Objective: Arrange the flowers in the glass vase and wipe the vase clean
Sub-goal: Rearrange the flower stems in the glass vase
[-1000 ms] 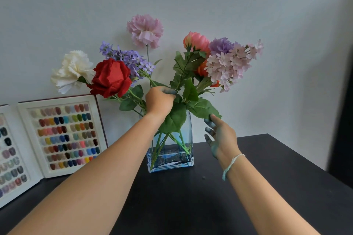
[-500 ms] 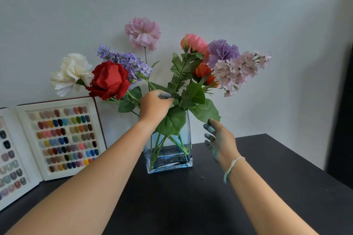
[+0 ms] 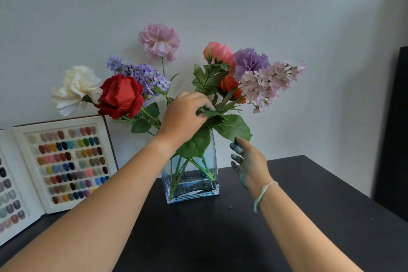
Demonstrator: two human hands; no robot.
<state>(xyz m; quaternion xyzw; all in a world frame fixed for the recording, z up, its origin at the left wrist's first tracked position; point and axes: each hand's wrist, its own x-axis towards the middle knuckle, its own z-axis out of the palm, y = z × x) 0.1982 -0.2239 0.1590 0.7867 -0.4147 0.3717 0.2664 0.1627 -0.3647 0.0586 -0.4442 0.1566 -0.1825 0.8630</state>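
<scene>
A square glass vase [image 3: 194,185] with a blue-tinted base stands on the black table [image 3: 220,238]. It holds several artificial flowers: a white carnation [image 3: 76,88], a red rose [image 3: 121,95], purple sprigs [image 3: 139,73], a pink carnation [image 3: 160,41], a coral bloom [image 3: 217,53], a violet carnation [image 3: 249,62] and pale pink lilac [image 3: 269,83]. My left hand [image 3: 184,115] is above the vase mouth, fingers closed on the stems and leaves of the right-hand bunch. My right hand [image 3: 247,163], fingers apart and smeared grey-blue, hovers just right of the vase, fingertips touching a large leaf [image 3: 235,127].
An open white display book of coloured nail swatches [image 3: 64,161] leans against the wall at the left, close to the vase. A grey wall stands behind. A dark panel [image 3: 395,128] rises at the far right, past the table's right edge.
My left hand has shifted right along the stems, and the right-hand flower bunch has tilted further right. My right hand has risen slightly to the leaf.
</scene>
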